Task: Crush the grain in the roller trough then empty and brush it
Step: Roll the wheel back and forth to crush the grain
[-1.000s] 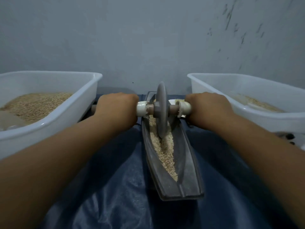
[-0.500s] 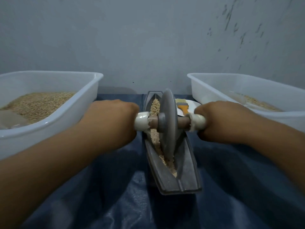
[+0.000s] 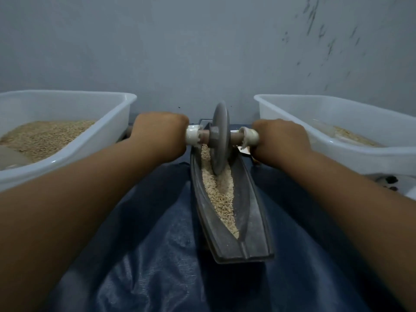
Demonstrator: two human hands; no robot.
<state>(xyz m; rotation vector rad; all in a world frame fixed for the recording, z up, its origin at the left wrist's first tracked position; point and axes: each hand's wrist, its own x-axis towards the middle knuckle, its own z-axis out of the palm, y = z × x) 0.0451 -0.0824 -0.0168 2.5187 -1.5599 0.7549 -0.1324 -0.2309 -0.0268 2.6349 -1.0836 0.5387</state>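
Note:
A long dark boat-shaped trough (image 3: 254, 221) lies lengthwise in front of me on a blue sheet. Pale grain (image 3: 221, 194) fills its groove. A grey roller disc (image 3: 221, 140) stands upright in the groove near the far end, on a wooden axle with white-wrapped handles. My left hand (image 3: 161, 134) grips the left handle and my right hand (image 3: 279, 138) grips the right handle. Both fists hide most of the handles.
A white tub (image 3: 108, 140) with grain stands at the left, another white tub (image 3: 351, 152) with a little grain at the right. A grey wall rises close behind them. The blue plastic sheet (image 3: 157, 255) covers the floor. Small dark bits (image 3: 391, 180) lie by the right tub.
The roller disc came toward me half a second ago and has now rolled back to the far end of the trough. Both hands moved away with it.

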